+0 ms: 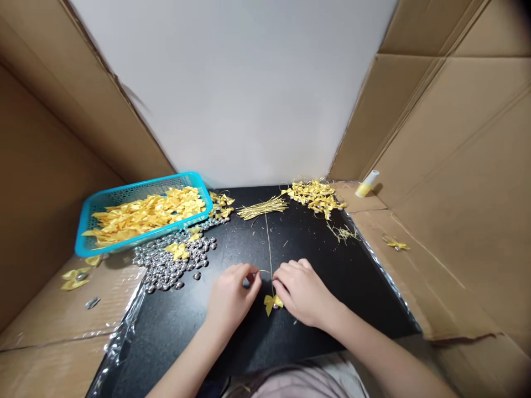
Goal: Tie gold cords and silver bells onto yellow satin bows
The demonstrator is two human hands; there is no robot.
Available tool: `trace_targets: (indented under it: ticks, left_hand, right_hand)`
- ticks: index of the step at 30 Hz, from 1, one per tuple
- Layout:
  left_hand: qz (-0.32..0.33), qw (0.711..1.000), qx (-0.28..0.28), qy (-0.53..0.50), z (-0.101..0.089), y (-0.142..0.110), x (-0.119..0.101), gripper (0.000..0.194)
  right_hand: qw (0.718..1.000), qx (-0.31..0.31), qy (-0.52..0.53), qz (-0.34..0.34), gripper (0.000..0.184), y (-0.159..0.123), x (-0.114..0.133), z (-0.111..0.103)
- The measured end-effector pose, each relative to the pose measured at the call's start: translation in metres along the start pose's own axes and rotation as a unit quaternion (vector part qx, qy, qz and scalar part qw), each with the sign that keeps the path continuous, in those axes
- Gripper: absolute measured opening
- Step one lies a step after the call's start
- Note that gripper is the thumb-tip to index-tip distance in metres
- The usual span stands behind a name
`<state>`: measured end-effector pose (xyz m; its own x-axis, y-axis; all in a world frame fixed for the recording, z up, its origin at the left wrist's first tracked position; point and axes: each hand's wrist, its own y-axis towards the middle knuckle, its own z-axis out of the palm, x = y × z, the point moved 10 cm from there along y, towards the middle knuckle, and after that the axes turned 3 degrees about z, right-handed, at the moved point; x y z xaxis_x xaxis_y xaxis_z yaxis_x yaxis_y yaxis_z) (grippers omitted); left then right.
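Note:
My left hand [232, 296] and my right hand [305, 293] rest close together on the black mat [332, 276], both with fingers pinched. Between them runs a thin gold string [269, 249] that stretches away toward the far side. A small yellow ribbon bow [272, 303] lies on the mat just below the fingertips, touching the string. My left fingers seem to pinch the string's curled end near a small silver piece. My right fingers are closed at the string beside the bow.
A turquoise basket [95, 207] full of yellow bows stands at the far left. Several silver bells [170, 262] lie heaped beside it. A bundle of gold strings [263, 207] and a heap of finished bows [315, 196] lie at the back. Cardboard walls surround the mat; a glue stick [367, 184] lies at the right.

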<state>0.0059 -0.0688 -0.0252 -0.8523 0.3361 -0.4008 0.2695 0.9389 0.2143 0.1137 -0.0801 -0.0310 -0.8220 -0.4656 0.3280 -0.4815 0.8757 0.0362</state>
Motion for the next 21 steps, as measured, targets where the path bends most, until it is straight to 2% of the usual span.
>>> trace_targets:
  ticks: [4, 7, 11, 14, 17, 21]
  left_hand:
    - [-0.003, 0.998, -0.059, -0.007, -0.004, -0.017, -0.005, 0.016]
    - [-0.012, 0.997, -0.065, -0.044, -0.001, -0.022, -0.008, 0.015]
    - [-0.075, 0.978, -0.048, -0.189, 0.012, -0.022, 0.0, 0.014]
    - [-0.13, 0.949, -0.054, -0.283, 0.022, -0.024, 0.009, 0.014]
    - [-0.179, 0.907, -0.064, -0.376, 0.034, -0.029, 0.018, 0.01]
    - [-0.212, 0.849, -0.092, -0.476, 0.043, -0.034, 0.025, 0.01]
  right_hand:
    - [0.997, 0.012, -0.08, -0.014, 0.023, -0.011, 0.007, -0.004]
    - [0.996, 0.04, -0.077, 0.001, 0.02, -0.015, 0.004, -0.001]
    - [0.998, 0.055, -0.019, 0.034, 0.021, -0.015, -0.003, 0.0]
    - [0.991, 0.025, 0.102, 0.078, 0.021, -0.012, -0.011, -0.003]
    - [0.958, -0.043, 0.261, 0.113, 0.021, -0.011, -0.02, -0.005]
    - [0.886, -0.124, 0.41, 0.176, 0.015, -0.021, -0.038, 0.003]
